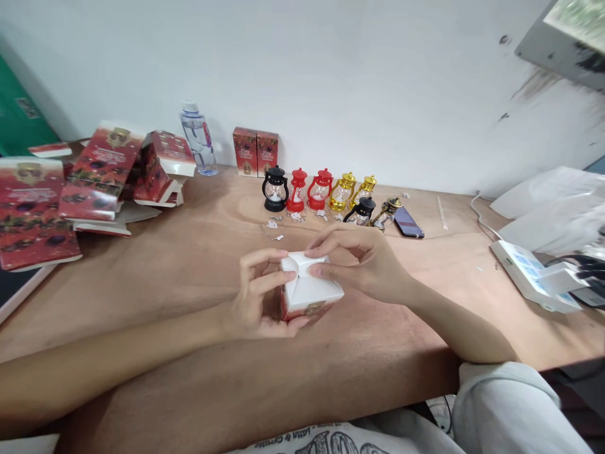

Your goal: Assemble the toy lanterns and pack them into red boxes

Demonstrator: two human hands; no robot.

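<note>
A small red cardboard box (317,291) is held up over the table, its white end with interlocking flaps facing me. My left hand (262,293) wraps round its left side and underside, with fingertips on the flaps. From the right, my right hand (362,261) pinches the white flaps between thumb and fingers. Behind the hands stand several miniature lanterns: a black lantern (275,189), red lanterns (320,189), gold lanterns (342,192) and a darker black lantern (360,211), partly hidden by my right hand. What is inside the box cannot be seen.
Two red boxes (256,152) stand against the wall beside a water bottle (198,140). Unfolded red cartons (101,170) pile up at the left. A phone (408,222) lies right of the lanterns; a power strip (534,277) with cables sits far right. Small keyring parts (273,228) lie before the lanterns.
</note>
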